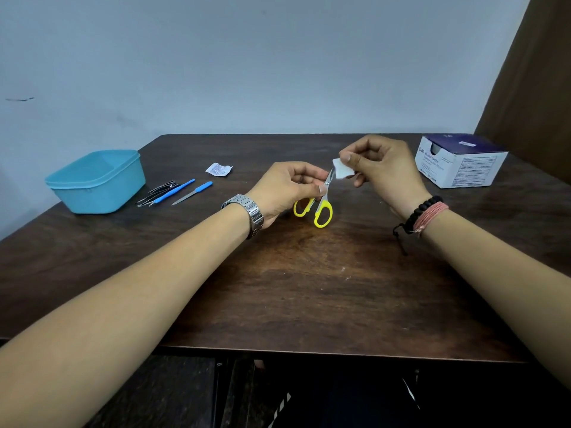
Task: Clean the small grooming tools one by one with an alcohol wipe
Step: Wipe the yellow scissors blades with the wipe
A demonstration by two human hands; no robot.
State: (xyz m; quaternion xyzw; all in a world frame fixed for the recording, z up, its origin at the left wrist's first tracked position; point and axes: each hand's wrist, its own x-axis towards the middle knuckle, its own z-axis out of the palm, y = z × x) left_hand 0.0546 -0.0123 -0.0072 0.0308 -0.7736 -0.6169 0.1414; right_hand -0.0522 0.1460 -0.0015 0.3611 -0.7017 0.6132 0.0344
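Two bare hands work above the middle of a dark wooden table [296, 288]. At far left sits a turquoise plastic tub [95, 180] with its rim uppermost. Just right of it lie the waiting tools: a nail clipper [162, 186], dark tweezers [151, 199], a blue-handled tool [174, 191] and a blue-handled nail file [193, 193], close together and angled toward the far right. Beyond them rests a torn wipe sachet [218, 168]. At centre, the left hand [285, 191], a metal watch [251, 213] on its wrist, pinches small yellow-handled scissors [321, 202] near the pivot, blades pointing up and away, handle loops hanging toward the table. The right hand [381, 168], with a bead bracelet [421, 213] and a pink thread band [431, 216] on its wrist, pinches a white alcohol wipe [341, 170] between thumb and fingers against the blade tips. At far right stands a white and navy swab box [460, 160], well apart from the hands.
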